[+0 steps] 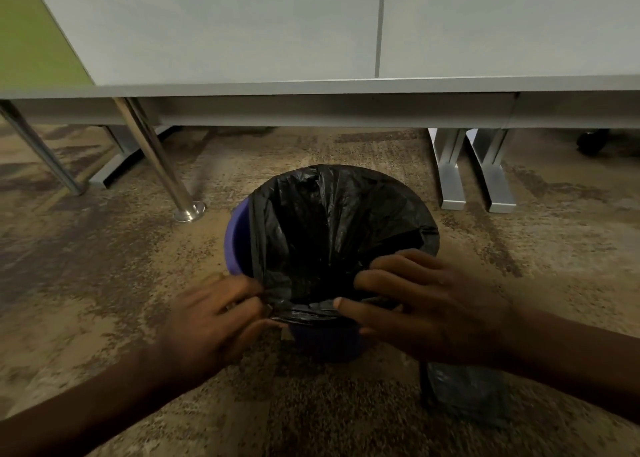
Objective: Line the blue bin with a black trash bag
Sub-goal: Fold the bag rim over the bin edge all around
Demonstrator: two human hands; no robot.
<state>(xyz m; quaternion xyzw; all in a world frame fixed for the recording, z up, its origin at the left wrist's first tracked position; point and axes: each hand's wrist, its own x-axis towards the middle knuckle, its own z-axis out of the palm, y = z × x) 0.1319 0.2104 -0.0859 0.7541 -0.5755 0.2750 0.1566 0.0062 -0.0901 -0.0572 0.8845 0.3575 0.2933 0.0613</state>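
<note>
The blue bin [235, 242] stands on the carpet in the middle of the head view. A black trash bag [332, 221] sits inside it, its mouth folded over the far and right rim; the left rim shows bare blue. My left hand [214, 321] pinches the bag's edge at the near-left rim. My right hand [426, 300] grips the bunched bag edge at the near-right rim. The near rim is partly hidden by my fingers.
A grey desk [311, 89] spans the view just behind the bin, with a chrome leg [156, 158] to the left and grey metal feet [474, 176] to the right. Folded black plastic [467, 394] lies on the carpet under my right forearm.
</note>
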